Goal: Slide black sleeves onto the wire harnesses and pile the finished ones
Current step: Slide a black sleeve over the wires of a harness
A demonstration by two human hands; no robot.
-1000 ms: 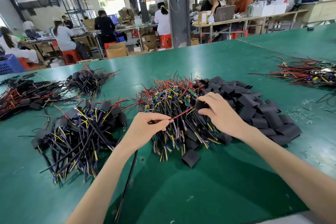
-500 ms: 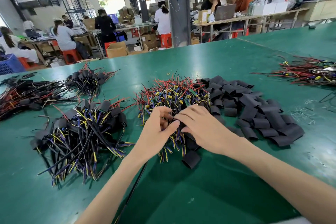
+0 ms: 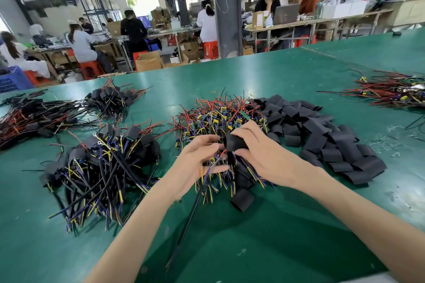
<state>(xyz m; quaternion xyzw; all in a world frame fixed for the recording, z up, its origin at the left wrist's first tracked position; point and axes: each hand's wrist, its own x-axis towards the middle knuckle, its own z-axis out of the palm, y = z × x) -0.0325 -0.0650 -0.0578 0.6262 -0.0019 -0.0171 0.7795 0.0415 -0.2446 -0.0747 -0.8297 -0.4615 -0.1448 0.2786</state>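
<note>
While my right hand (image 3: 264, 156) pinches the black sleeve (image 3: 234, 142), my left hand (image 3: 195, 163) grips the harness (image 3: 190, 213), wire tips just beside it, aimed toward one o'clock.

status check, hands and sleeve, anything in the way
Left hand pinches one wire harness. Right hand grips a black sleeve at its wire tips, not yet slid on. Nothing blocking; loose harness pile directly beneath.

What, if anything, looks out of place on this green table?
One black sleeve lies alone at the near edge of the harness heap, apart from the sleeve pile. Pale scraps litter the table at right.
</note>
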